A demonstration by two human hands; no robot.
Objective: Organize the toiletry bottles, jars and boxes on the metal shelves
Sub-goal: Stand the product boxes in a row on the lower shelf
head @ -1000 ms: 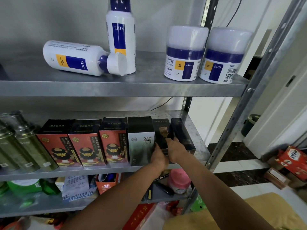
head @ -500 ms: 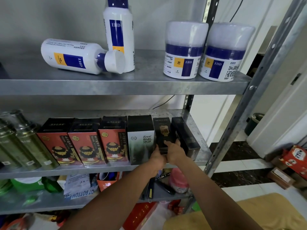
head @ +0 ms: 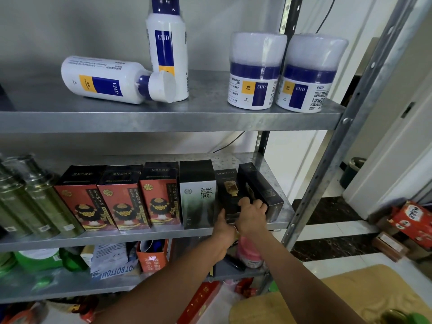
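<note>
On the middle metal shelf (head: 117,239) a row of boxes stands upright: three red-and-black boxes (head: 124,202), a black-and-green box (head: 197,197), a black box with a gold picture (head: 228,190) and, at the right end, a plain black box (head: 264,188) angled outward. My right hand (head: 251,215) curls its fingers over the lower front of the angled black box, with its thumb on the gold-picture box. My left hand (head: 224,228) holds the base of the gold-picture box, thumb up along its left edge. The hands hide both boxes' lower fronts.
The top shelf (head: 163,121) carries a white-and-blue bottle (head: 100,80) lying on its side, an upright one (head: 168,54) behind it, and two white jars (head: 254,73). Several green bottles (head: 35,199) stand at the middle shelf's left. The lower shelf is cluttered. A steel upright (head: 327,174) stands at the right.
The rightmost black box has swung outward to an angle. My right hand has shifted onto its front, and both hands have stayed low at the two black boxes.
</note>
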